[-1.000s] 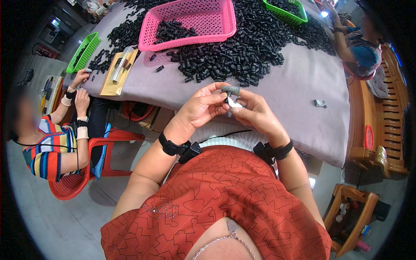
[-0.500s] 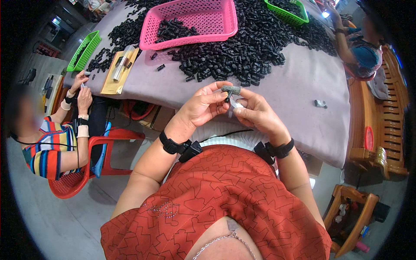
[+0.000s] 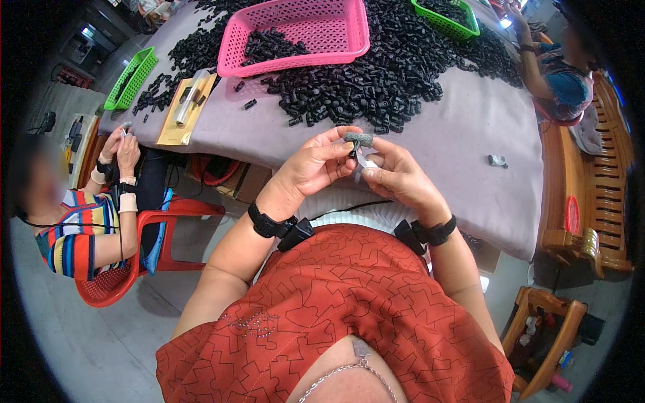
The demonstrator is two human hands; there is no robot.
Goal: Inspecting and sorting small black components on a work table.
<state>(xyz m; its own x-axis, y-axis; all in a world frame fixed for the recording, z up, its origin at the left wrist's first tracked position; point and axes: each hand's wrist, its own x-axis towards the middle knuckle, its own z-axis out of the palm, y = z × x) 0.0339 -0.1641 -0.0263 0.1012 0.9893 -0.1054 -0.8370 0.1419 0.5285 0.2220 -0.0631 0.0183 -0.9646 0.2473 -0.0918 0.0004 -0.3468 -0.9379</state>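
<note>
In front of me, just past the table's near edge, my two hands meet. My left hand [image 3: 316,161] pinches a small black cylindrical part [image 3: 352,154] between thumb and fingers. Closed around a thin white blade-like piece [image 3: 367,162], my right hand [image 3: 401,173] holds it up against the black part. A grey, rough-looking short roll [image 3: 358,140] lies across the fingertips of both hands; whether it is worn on a right finger or held, I cannot tell. Beyond my hands spreads a pile of similar black parts [image 3: 356,97].
A pink basket [image 3: 295,67] with some black parts stands on the grey tablecloth [image 3: 470,174]. Green baskets [image 3: 131,77] sit left and far right. A yellow card with a clear tube [image 3: 176,131] lies left; a grey scrap [image 3: 497,161] lies right. Co-workers sit on both sides.
My hands and the pieces in them stay almost in place. The co-worker on the left has brought both hands closer together.
</note>
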